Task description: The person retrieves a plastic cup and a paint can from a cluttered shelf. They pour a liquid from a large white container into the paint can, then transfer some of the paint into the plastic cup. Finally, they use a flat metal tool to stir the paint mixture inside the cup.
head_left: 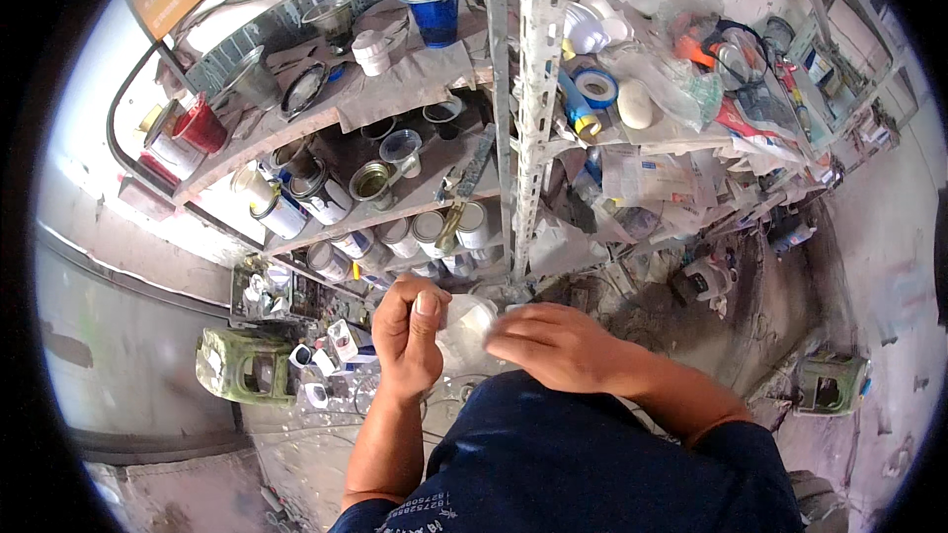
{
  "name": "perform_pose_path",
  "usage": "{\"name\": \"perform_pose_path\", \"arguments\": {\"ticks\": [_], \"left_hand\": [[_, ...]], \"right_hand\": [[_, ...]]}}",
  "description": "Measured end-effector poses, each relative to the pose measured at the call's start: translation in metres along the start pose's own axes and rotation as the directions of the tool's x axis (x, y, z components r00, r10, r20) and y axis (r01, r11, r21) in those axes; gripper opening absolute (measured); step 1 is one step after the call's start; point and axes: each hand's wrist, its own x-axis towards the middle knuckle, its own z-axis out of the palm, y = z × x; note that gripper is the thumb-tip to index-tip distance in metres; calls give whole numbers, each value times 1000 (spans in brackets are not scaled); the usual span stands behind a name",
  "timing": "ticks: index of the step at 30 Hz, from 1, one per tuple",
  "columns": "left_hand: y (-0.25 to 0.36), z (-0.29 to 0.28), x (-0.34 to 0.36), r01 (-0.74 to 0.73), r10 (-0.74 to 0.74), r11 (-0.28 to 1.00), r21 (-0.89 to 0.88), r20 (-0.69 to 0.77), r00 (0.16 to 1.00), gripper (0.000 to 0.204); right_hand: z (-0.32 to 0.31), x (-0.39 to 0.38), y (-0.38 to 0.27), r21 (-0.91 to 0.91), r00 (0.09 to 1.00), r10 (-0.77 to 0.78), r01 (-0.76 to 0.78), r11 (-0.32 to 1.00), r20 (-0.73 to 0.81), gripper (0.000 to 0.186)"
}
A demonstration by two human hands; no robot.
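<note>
on my feed the left hand (410,334) pinches a translucent piece (466,328) at nine o'clock, likely steadying it for the right hand (548,343) at three, whose blurred grip i can't tell.

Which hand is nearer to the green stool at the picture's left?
Left. The left hand is to the right of that stool; the right hand is farther right.
</note>
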Motion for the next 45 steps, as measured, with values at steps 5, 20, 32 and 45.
{"name": "perform_pose_path", "arguments": {"ticks": [5, 20, 32, 45], "left_hand": [[11, 0, 6, -2, -2, 999, 46, 85, 996, 20], [-31, -63, -39, 222, -219, 974, -51, 67, 973, 137], [-47, -54, -23, 314, -319, 915, -252, 24, 948, 95], [-31, -114, 1, 463, -417, 839, -287, 208, 885, 92]], "right_hand": [[28, -3, 14, -89, 898, 168, -144, 986, 407, 32], [30, 11, 13, 237, 964, 149, -201, 951, 221, 21], [32, 36, 6, 418, 928, 371, -325, 848, -31, 44], [18, 9, 12, 297, 979, 145, -182, 937, 143, 35]]}}
